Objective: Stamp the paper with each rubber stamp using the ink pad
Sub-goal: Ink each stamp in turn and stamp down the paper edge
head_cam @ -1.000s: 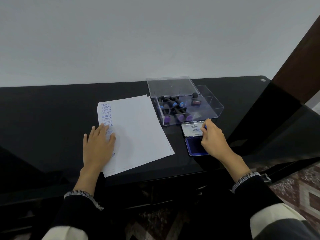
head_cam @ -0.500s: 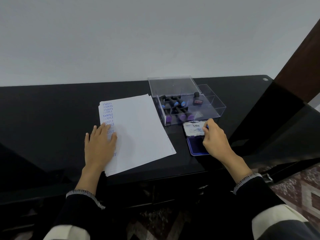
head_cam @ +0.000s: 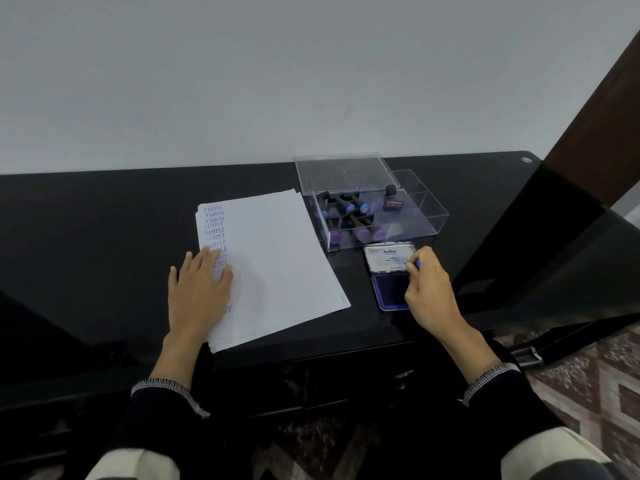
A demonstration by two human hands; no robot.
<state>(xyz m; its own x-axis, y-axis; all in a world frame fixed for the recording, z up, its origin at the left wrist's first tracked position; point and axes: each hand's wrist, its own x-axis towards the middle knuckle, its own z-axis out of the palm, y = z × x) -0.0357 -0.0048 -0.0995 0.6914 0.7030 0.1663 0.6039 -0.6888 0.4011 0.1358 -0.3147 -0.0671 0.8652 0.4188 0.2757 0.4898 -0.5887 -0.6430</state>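
Head view: left hand (head_cam: 199, 292) lies flat on the stamped paper stack (head_cam: 273, 268); right hand (head_cam: 427, 289) grips a blue-topped rubber stamp (head_cam: 418, 264) over the open ink pad (head_cam: 393, 291). Uneven inking would likely print faint; a released stack could skew beside the stamp box (head_cam: 381, 216).

I think I am in a room at home. I see a shiny black desk (head_cam: 104, 216) by a plain white wall (head_cam: 242, 81), and a patterned rug (head_cam: 588, 386) on the floor.
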